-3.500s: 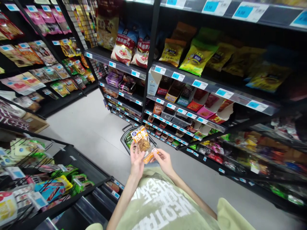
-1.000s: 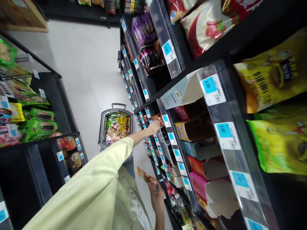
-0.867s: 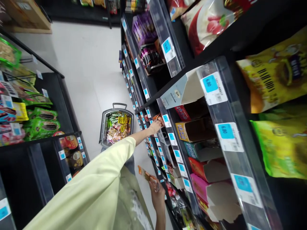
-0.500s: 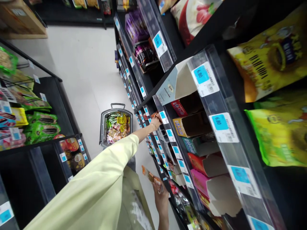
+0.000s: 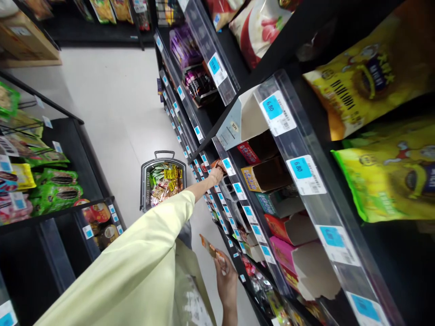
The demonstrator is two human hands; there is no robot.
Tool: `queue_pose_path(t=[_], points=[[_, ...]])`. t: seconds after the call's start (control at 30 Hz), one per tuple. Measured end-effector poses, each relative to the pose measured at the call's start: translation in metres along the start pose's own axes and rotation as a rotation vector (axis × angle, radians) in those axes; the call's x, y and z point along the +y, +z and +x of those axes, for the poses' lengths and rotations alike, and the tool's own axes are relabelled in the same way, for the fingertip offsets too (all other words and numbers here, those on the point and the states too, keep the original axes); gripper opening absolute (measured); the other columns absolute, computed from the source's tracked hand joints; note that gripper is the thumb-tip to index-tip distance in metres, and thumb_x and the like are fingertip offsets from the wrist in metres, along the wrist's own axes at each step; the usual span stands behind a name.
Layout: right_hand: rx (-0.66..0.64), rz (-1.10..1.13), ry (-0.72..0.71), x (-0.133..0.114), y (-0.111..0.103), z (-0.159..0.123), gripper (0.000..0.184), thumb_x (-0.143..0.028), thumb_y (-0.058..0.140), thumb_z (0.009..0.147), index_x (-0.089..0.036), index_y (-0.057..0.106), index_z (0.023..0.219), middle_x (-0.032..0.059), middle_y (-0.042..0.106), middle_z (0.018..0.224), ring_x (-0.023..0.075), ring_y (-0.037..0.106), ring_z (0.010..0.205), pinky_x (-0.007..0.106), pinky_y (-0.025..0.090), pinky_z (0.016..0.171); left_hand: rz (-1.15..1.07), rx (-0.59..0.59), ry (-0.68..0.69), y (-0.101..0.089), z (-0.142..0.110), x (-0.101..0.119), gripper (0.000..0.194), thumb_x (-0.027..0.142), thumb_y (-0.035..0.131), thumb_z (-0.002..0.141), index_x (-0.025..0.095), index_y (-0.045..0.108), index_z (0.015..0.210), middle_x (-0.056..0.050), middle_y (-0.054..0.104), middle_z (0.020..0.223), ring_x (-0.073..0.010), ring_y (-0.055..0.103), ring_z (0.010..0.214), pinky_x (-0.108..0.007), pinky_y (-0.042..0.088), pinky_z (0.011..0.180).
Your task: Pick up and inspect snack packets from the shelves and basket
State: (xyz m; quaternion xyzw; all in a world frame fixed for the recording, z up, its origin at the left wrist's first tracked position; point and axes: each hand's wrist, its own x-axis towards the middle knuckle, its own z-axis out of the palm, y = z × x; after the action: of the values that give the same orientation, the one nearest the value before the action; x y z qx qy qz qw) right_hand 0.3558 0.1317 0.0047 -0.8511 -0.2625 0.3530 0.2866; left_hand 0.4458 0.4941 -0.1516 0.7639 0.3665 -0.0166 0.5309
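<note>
My left hand [image 5: 215,175], at the end of the pale yellow sleeve [image 5: 163,226], reaches into a shelf on the right. Its fingers are closed on a reddish-brown packet [image 5: 218,163] at the shelf edge, mostly hidden by the hand and the price strip. Lower down, near the shelf front, my right hand [image 5: 227,276] grips a flat orange-and-brown snack packet [image 5: 210,248] by one end. On the floor stands a dark grey shopping basket [image 5: 144,185] with several snack bags in it, green, yellow and pinkish.
Shelves with price tags [image 5: 277,112] run along the right, holding open cardboard boxes [image 5: 265,176] and yellow snack bags [image 5: 367,81]. On the left, another rack holds green seed bags [image 5: 64,195]. A cardboard box [image 5: 27,38] sits at the far left beyond the pale floor [image 5: 112,99].
The view has shifted slightly, so the shelves sit a little further left. My left hand stays at the same shelf spot, and my right hand still holds the orange-and-brown packet.
</note>
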Motion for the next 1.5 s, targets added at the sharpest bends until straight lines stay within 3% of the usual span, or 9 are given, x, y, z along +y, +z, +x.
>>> queue_pose_path(t=[0.13, 0.23, 0.47, 0.63, 0.83, 0.97, 1.17, 1.37, 1.5], points=[[0.015, -0.010, -0.060, -0.016, 0.001, 0.014, 0.039, -0.042, 0.053, 0.092, -0.016, 0.065, 0.118, 0.0171, 0.068, 0.119, 0.0264, 0.069, 0.102, 0.038, 0.058, 0.087, 0.241, -0.057, -0.034, -0.009, 0.007, -0.001, 0.036, 0.029, 0.073, 0.076, 0.006, 0.069, 0.103, -0.022, 0.063, 0.117, -0.0347, 0.047, 0.123, -0.052, 0.035, 0.104], [-0.021, -0.021, -0.084, -0.026, 0.000, 0.023, 0.038, -0.041, 0.053, 0.092, -0.016, 0.066, 0.118, 0.0171, 0.068, 0.120, 0.0252, 0.070, 0.099, 0.036, 0.058, 0.086, 0.366, -0.080, -0.036, -0.015, 0.012, -0.002, 0.036, 0.026, 0.073, 0.075, 0.006, 0.070, 0.104, -0.024, 0.063, 0.118, -0.0372, 0.042, 0.128, -0.051, 0.036, 0.103], [0.019, -0.031, -0.142, -0.022, -0.005, 0.035, 0.032, -0.037, 0.059, 0.087, -0.023, 0.071, 0.113, 0.0103, 0.073, 0.112, 0.0275, 0.072, 0.097, 0.036, 0.061, 0.078, 0.586, -0.179, -0.001, -0.020, 0.010, -0.010, 0.036, 0.033, 0.060, 0.090, 0.015, 0.058, 0.121, -0.011, 0.056, 0.129, -0.0252, 0.054, 0.119, -0.050, 0.045, 0.100], [0.011, -0.054, -0.190, -0.030, -0.007, 0.046, 0.030, -0.033, 0.059, 0.088, -0.026, 0.070, 0.115, 0.0076, 0.073, 0.113, 0.0261, 0.071, 0.100, 0.035, 0.061, 0.078, 0.680, -0.213, 0.034, -0.021, 0.014, -0.007, 0.036, 0.032, 0.060, 0.090, 0.015, 0.058, 0.122, -0.011, 0.055, 0.133, -0.0260, 0.053, 0.122, -0.051, 0.044, 0.102], [-0.012, -0.097, -0.233, -0.049, -0.010, 0.063, 0.033, -0.033, 0.056, 0.091, -0.018, 0.067, 0.118, 0.0126, 0.071, 0.114, 0.0227, 0.070, 0.102, 0.033, 0.059, 0.084, 0.726, -0.243, -0.003, -0.024, 0.035, 0.001, 0.033, 0.032, 0.065, 0.086, 0.013, 0.064, 0.113, -0.011, 0.063, 0.123, -0.0254, 0.057, 0.118, -0.049, 0.045, 0.101], [0.156, -0.171, -0.269, -0.062, -0.006, 0.079, 0.035, -0.036, 0.055, 0.091, -0.014, 0.068, 0.116, 0.0157, 0.072, 0.111, 0.0229, 0.071, 0.096, 0.034, 0.058, 0.083, 0.736, -0.220, 0.021, -0.024, 0.032, -0.003, 0.033, 0.027, 0.068, 0.082, 0.011, 0.067, 0.111, -0.015, 0.066, 0.118, -0.0272, 0.060, 0.113, -0.048, 0.047, 0.098], [0.440, -0.172, -0.393, -0.091, 0.018, 0.129, 0.037, -0.035, 0.052, 0.094, -0.012, 0.066, 0.119, 0.0170, 0.070, 0.115, 0.0256, 0.067, 0.107, 0.040, 0.052, 0.093, 0.735, -0.135, 0.160, -0.024, 0.021, -0.015, 0.034, 0.024, 0.071, 0.073, 0.013, 0.071, 0.106, -0.018, 0.069, 0.110, -0.0301, 0.056, 0.115, -0.046, 0.041, 0.099], [0.475, -0.219, -0.514, -0.097, 0.046, 0.198, 0.039, -0.031, 0.042, 0.098, -0.011, 0.062, 0.124, 0.0167, 0.066, 0.124, 0.0229, 0.062, 0.117, 0.038, 0.050, 0.100, 0.718, -0.049, 0.345, -0.032, 0.003, -0.038, 0.028, 0.014, 0.060, 0.080, 0.016, 0.069, 0.106, -0.013, 0.067, 0.114, -0.0261, 0.048, 0.121, -0.043, 0.035, 0.103], [0.396, -0.285, -0.571, -0.092, 0.054, 0.236, 0.041, -0.022, 0.036, 0.096, -0.011, 0.059, 0.128, 0.0153, 0.063, 0.129, 0.0213, 0.058, 0.122, 0.038, 0.047, 0.103, 0.697, 0.023, 0.416, -0.032, -0.014, -0.050, 0.035, 0.015, 0.054, 0.083, 0.015, 0.063, 0.117, -0.014, 0.059, 0.128, -0.0253, 0.041, 0.129, -0.041, 0.030, 0.105]])
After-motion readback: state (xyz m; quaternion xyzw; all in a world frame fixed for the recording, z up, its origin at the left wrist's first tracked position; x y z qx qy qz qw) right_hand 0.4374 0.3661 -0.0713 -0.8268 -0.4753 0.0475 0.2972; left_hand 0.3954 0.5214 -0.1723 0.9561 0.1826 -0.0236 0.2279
